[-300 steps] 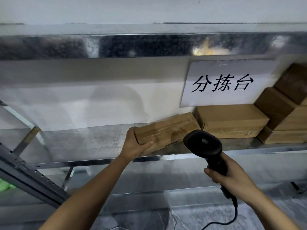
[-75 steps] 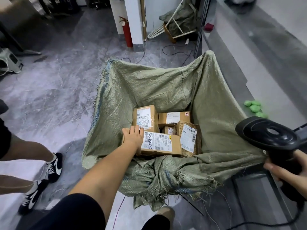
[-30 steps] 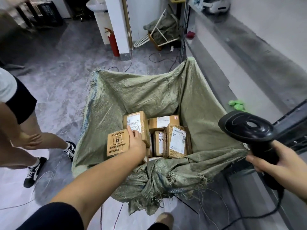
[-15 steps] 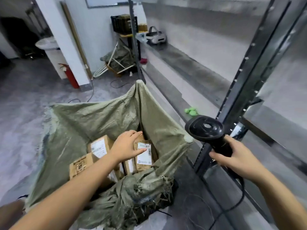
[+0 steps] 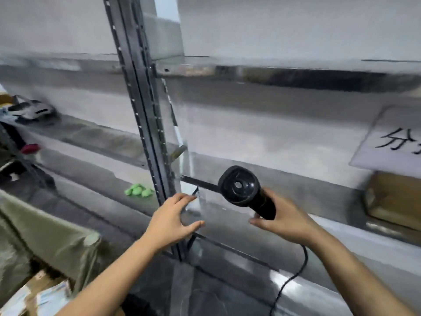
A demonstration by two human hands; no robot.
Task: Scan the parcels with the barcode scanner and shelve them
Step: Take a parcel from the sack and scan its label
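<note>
The right hand curls its fingers round the handle of the black corded barcode scanner, just right of the grey perforated metal shelf upright. The left hand, fingers loosely spread, holds nothing in front of that upright. Labelled brown cardboard parcels lie in the olive woven sack, low and left of it.

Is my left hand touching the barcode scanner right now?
Apart. The head view shows the left hand empty, with bare shelf visible between it and the scanner, which the right hand holds.
</note>
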